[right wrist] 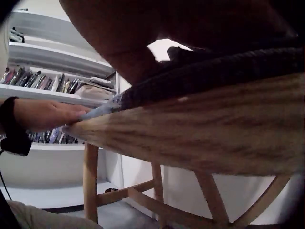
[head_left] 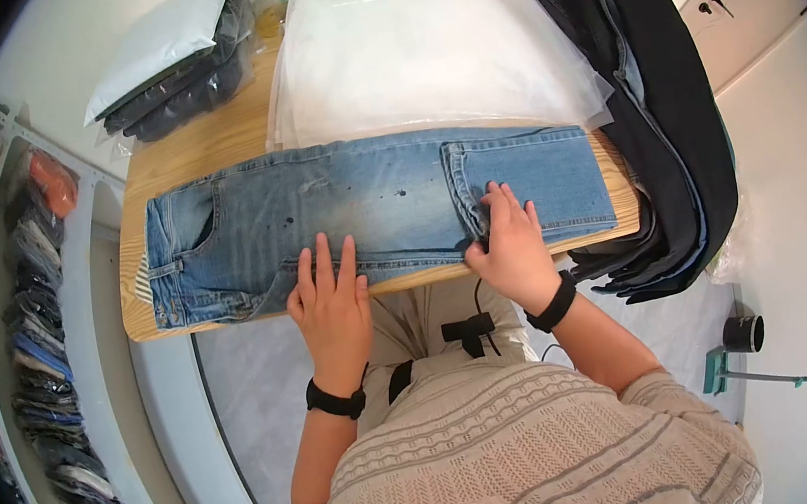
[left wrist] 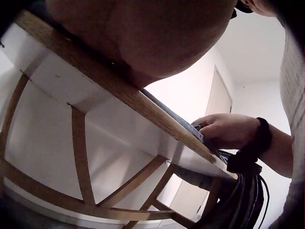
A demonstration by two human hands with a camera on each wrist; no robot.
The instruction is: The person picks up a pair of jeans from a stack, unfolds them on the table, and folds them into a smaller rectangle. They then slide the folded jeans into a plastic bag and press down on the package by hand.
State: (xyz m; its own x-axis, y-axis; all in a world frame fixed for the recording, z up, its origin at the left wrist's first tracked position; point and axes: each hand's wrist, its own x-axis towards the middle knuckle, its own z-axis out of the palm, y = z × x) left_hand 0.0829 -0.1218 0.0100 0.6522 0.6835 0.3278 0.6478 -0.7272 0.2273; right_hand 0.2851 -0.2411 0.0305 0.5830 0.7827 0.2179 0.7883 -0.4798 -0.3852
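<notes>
A pair of faded blue jeans [head_left: 357,197] lies folded lengthwise along the front of a wooden table [head_left: 208,135], waistband at the left. Its leg end is turned back over itself at the right, with the hem [head_left: 459,190] running crosswise. My left hand [head_left: 332,311] rests on the near edge of the jeans, fingers straight and spread. At the turned-back hem, my right hand [head_left: 517,253] pinches the denim between thumb and curled fingers near the table's front edge. Dark specks mark the upper side of the jeans.
Clear plastic bags [head_left: 430,57] lie behind the jeans. Dark jeans [head_left: 667,99] hang over the table's right end. Bagged garments [head_left: 189,67] are stacked at the back left beside a jar [head_left: 267,2]. Shelves [head_left: 100,319] of packed clothes stand at the left.
</notes>
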